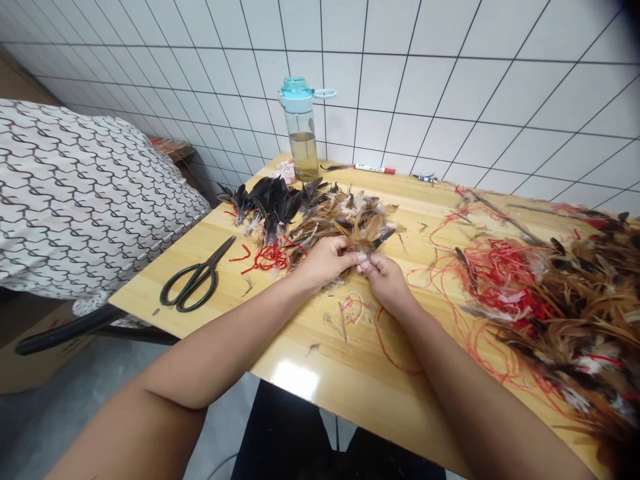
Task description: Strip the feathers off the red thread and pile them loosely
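Both hands meet over the counter point(345, 393), the left hand point(325, 260) and the right hand point(387, 283) pinching at the lower end of a small feather bunch point(373, 235), thumbs and fingertips almost touching. The bunch fans out just beyond the fingers, away from the person; gripping it low probably keeps the quills gathered while the soft ends spread freely. What exactly lies between the fingertips — quills alone or a thread as well — I cannot tell.

Directly beyond the hands, and partly behind the bunch, lies a heap of brown feathers point(340, 217), with black feathers point(275, 203) left of it. Cut-looking red strings point(273, 255) lie just left of the left hand, seemingly put there for a short reach. Farther left rest the scissors point(200, 275), handles toward the person, an arrangement that would suit a quick pick-up by the left hand.

Right of the right hand sits a tangle of red cord point(500, 277), with a larger feather pile point(585, 287) beyond it to the right; keeping that bulk to the side seems to leave working space between the forearms. A loose cord point(383, 343) curves under the right wrist, and a pale loop point(356, 308) lies just below the hands.

Well beyond the hands, near the tiled wall point(400, 73), stand a bottle point(303, 143) and a red-and-white marker point(374, 169) lying flat — perhaps set back so elbows and feathers miss them.
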Tool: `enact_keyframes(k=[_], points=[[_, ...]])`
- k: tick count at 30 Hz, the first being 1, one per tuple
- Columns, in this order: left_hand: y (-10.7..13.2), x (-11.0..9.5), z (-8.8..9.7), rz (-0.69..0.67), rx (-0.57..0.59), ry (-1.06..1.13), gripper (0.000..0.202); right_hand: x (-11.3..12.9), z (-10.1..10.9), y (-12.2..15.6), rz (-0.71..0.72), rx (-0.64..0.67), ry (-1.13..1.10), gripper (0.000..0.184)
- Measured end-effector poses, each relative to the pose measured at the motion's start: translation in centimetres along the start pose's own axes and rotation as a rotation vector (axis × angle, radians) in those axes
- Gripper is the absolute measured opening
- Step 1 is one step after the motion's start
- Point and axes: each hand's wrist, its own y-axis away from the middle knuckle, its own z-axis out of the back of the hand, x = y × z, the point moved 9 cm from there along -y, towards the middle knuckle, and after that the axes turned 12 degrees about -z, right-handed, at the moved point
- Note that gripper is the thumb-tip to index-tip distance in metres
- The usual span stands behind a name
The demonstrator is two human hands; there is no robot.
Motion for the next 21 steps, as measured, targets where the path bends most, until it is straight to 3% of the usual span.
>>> enact_keyframes(k=[10, 21], points=[[0.0, -0.3, 1.0, -0.007, -0.027, -0.034, 0.029, -0.1, -0.5, 0.1, -0.067, 0.073, -0.240, 0.025], [-0.1, -0.6, -0.2, -0.058, 0.050, -0.009, 0.023, -0.6, -0.1, -0.2, -0.047, 0.028, -0.138, 0.020]])
